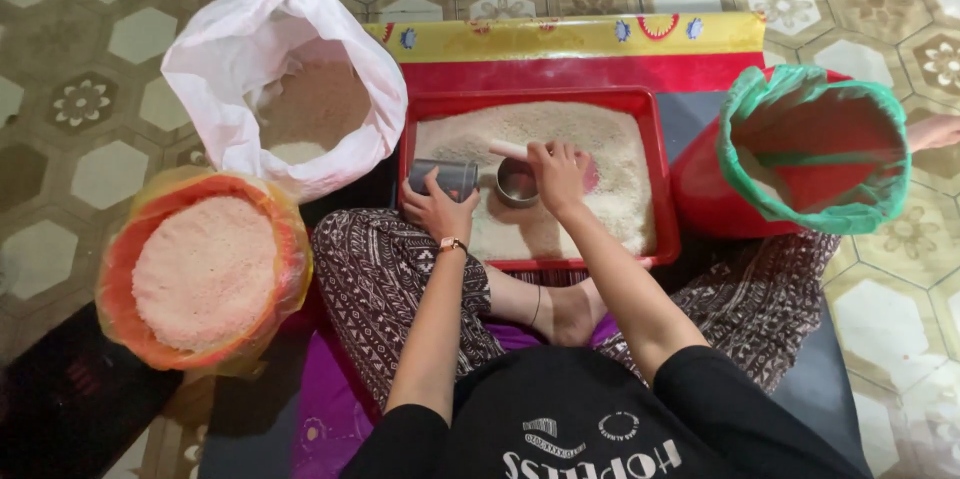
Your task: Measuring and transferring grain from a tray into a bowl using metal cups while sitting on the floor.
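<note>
A red rectangular tray point(660, 169) full of pale rice lies on the floor in front of my crossed legs. My left hand point(436, 207) grips a grey metal cup point(446, 177) lying on its side at the tray's left edge. My right hand point(560, 175) holds a small round metal scoop point(517, 182) with a pale handle over the rice in the middle of the tray.
A white sack point(215, 69) of grain stands open at the upper left. An orange-lined bag point(285, 229) heaped with grain sits at the left. A red bucket with a green liner point(740, 154) stands at the right. A yellow and red mat point(570, 39) lies beyond the tray.
</note>
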